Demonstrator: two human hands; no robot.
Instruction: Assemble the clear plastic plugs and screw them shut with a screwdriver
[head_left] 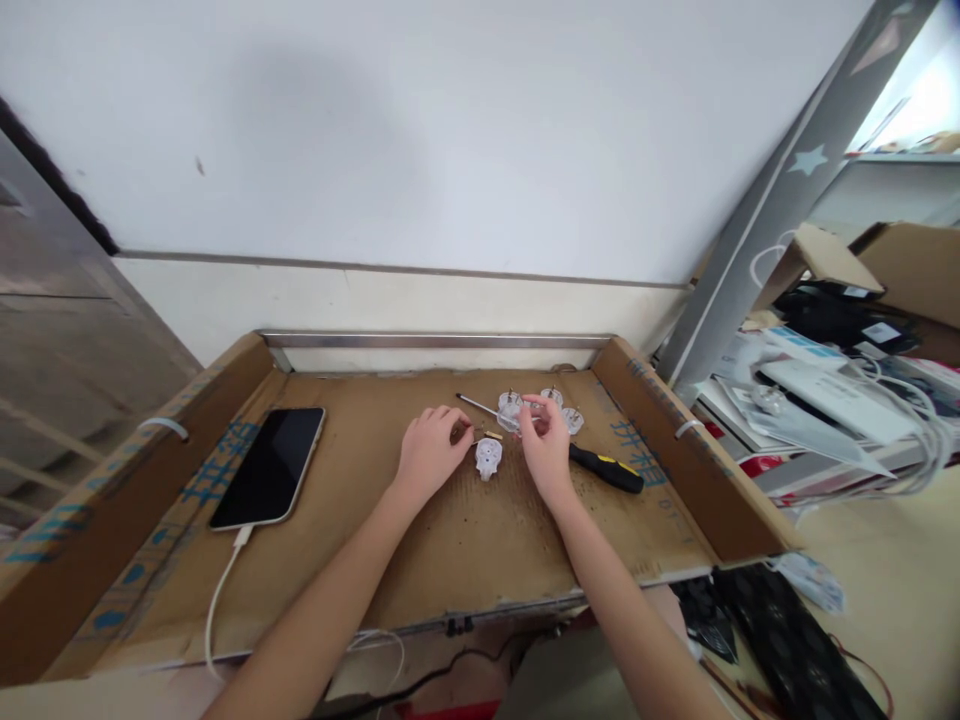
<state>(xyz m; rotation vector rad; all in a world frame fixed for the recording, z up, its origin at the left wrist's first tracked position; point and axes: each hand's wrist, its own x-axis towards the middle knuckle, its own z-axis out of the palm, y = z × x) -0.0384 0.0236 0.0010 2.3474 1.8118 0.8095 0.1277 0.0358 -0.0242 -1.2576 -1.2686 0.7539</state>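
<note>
On the cardboard-lined tabletop [435,540], a white plastic plug piece [488,457] lies between my hands. My left hand [433,445] is just left of it, thumb and forefinger pinched together at small metal bits; what they hold is too small to name. My right hand [546,440] is to the right, its fingers curled at a white plastic part [513,411]. Clear plug pieces with metal pins [572,419] sit around its fingertips. A small brass-coloured piece [493,435] lies just above the white plug piece.
A black and yellow screwdriver [611,468] lies right of my right hand, its shaft passing behind the fingers. A phone [271,468] with a white cable [223,590] lies at the left. Cardboard walls [660,450] edge the sides. Boxes and cables crowd the far right.
</note>
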